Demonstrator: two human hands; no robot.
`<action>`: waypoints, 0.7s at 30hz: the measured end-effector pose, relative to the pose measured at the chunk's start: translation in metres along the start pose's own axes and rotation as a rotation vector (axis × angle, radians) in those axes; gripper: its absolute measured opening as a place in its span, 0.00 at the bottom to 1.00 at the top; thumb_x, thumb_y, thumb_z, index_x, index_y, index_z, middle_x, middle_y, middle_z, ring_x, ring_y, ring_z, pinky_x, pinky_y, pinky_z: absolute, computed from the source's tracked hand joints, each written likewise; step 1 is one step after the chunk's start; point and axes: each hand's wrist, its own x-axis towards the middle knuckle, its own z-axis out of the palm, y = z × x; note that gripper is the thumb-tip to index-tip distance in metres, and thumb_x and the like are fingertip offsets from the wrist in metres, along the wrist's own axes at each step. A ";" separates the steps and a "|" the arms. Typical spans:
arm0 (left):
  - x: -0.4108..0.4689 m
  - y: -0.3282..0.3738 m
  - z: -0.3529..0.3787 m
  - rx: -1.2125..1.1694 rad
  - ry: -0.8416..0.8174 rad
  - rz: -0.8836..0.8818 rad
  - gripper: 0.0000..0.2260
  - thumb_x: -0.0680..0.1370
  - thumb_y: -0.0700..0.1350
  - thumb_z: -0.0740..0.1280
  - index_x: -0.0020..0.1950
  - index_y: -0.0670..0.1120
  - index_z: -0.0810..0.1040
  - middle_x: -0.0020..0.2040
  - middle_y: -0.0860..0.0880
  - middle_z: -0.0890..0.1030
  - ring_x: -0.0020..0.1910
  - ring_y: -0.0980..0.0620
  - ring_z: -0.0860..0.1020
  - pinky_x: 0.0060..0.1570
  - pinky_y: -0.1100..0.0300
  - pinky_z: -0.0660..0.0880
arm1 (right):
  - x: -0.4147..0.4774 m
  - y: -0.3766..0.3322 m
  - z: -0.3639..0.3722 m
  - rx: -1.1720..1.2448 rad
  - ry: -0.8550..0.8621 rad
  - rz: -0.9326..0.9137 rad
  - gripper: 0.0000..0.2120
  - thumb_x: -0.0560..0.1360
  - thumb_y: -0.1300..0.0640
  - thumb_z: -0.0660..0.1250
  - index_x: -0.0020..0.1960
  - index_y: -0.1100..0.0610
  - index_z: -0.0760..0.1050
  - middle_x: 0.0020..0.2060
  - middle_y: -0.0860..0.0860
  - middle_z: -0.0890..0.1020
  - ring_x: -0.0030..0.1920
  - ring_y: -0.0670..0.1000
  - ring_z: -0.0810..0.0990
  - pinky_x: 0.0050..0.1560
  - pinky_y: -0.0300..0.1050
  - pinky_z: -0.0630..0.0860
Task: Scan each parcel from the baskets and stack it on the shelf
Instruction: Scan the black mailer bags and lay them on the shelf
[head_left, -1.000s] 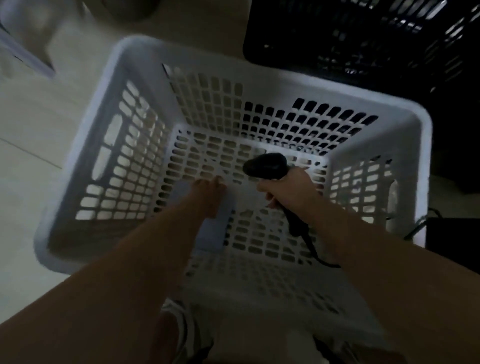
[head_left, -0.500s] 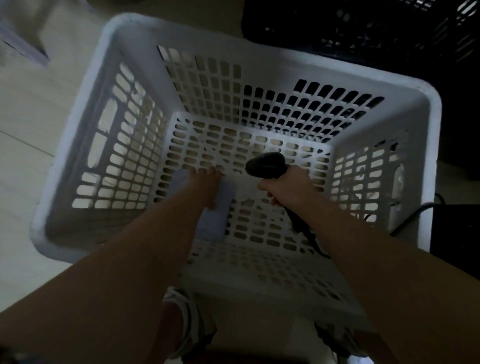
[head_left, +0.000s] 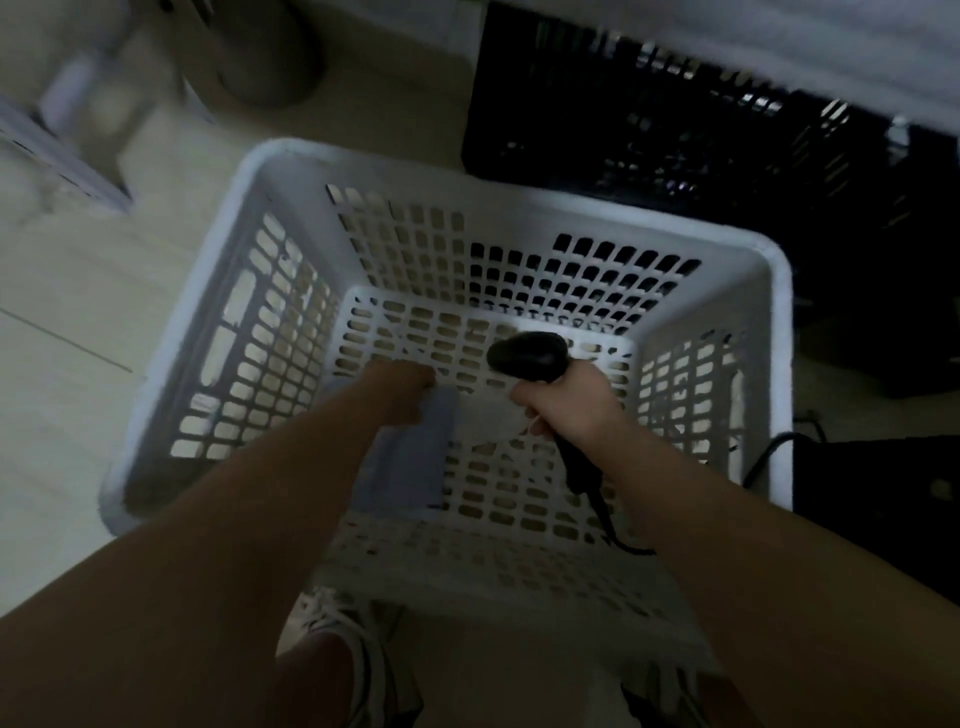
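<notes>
Both hands are down inside the white basket. Right hand is wrapped tight round the handle of a black scanner, with the head pointing away from the person and its cable trailing back along the forearm. Left hand sits on the far end of the parcel with its fingers bent down, but it's too blurry and dim to tell if it's actually gripping or just pressing.

The parcel looks like a flat, soft, pale blue-grey packet lying on the basket's slotted bottom, long side running toward the person. No label that I can make out.

There's a paler flat patch on the bottom between the two hands; can't tell what it is. A black basket sits just behind the white one on the light floor, and a shoe shows at the bottom edge. The left forearm covers the parcel's left side.

The parcel is under and just behind the left hand, and left of the scanner.
</notes>
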 end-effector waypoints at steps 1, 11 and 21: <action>-0.009 0.000 -0.012 0.005 0.045 0.012 0.20 0.78 0.47 0.64 0.70 0.48 0.69 0.68 0.45 0.72 0.67 0.44 0.70 0.66 0.51 0.64 | -0.009 -0.007 -0.005 0.017 0.004 -0.015 0.04 0.72 0.59 0.71 0.40 0.59 0.79 0.33 0.55 0.82 0.30 0.50 0.80 0.36 0.44 0.79; -0.185 0.029 -0.137 -0.104 0.739 0.248 0.09 0.75 0.42 0.67 0.53 0.42 0.80 0.52 0.41 0.80 0.53 0.42 0.77 0.50 0.54 0.68 | -0.144 -0.086 -0.084 0.196 0.044 -0.283 0.07 0.74 0.58 0.72 0.41 0.60 0.77 0.30 0.55 0.78 0.28 0.52 0.76 0.32 0.45 0.74; -0.307 0.072 -0.169 0.102 1.402 0.623 0.05 0.73 0.41 0.60 0.48 0.46 0.71 0.46 0.43 0.75 0.45 0.47 0.69 0.42 0.56 0.64 | -0.236 -0.098 -0.148 0.651 0.095 -0.430 0.12 0.74 0.53 0.73 0.54 0.56 0.76 0.47 0.60 0.80 0.47 0.61 0.81 0.51 0.57 0.79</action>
